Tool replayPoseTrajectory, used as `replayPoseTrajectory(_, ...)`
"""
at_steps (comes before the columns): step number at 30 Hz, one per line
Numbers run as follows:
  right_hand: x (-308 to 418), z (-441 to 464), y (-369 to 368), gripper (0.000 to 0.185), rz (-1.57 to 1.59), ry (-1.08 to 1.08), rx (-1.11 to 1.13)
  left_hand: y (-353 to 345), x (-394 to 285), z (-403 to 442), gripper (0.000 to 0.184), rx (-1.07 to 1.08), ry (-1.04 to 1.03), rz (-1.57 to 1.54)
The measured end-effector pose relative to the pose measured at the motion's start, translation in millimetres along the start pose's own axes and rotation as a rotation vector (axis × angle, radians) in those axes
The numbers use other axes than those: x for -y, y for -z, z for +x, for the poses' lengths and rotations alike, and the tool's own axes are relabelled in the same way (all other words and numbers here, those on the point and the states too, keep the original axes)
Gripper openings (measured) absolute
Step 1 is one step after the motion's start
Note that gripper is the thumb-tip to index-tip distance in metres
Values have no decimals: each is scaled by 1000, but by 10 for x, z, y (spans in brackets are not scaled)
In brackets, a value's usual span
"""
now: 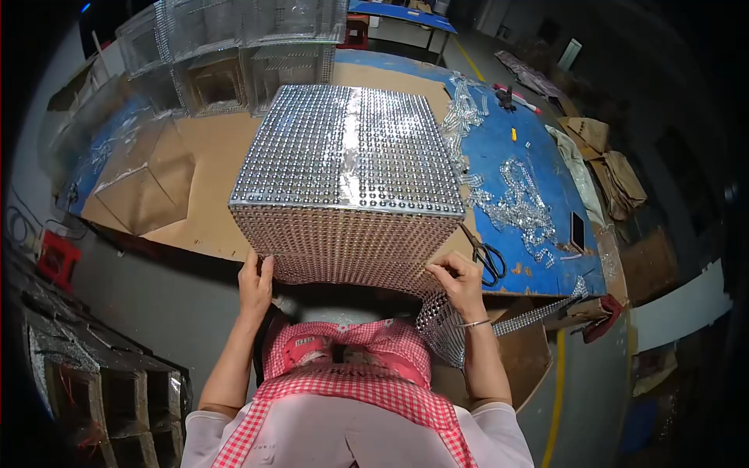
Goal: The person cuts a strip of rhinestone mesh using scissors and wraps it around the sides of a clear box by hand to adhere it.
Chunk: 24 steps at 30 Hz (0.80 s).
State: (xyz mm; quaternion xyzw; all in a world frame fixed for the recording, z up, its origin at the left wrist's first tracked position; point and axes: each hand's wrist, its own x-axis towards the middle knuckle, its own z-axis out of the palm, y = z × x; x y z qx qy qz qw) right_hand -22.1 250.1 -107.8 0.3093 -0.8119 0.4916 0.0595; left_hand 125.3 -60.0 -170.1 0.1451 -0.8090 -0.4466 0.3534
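A large box (343, 148) covered with rows of silver beads stands at the table's front edge, its beaded front side facing me. My left hand (256, 279) touches the lower left of that side, thumb and fingers apart. At the lower right, my right hand (456, 278) pinches the end of a beaded mesh strip (443, 324) against the box. From there the strip hangs below the table edge and runs off to the right. What lies between the right fingertips is too small to make out.
Scissors (489, 261) lie right of the box, near a phone (577, 232). Loose bead strands (519, 203) cover part of the blue tabletop (499, 144). A clear box (144, 195) stands left; more clear boxes (250, 70) are stacked behind. A red stool (58, 261) is at far left.
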Motion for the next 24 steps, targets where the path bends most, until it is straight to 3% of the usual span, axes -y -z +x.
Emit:
replayPoseTrajectory(14,-26,79,12,8,-38,34,25,-46,-34,-2,25,-63,10,39)
replayPoseTrajectory(18,-75,97,10,9,-65,58,40,-69,-55,20,18,-102,50,-124)
replayPoseTrajectory(24,-122,144,-14,6,-32,90,66,35,92,23,27,-63,41,-6)
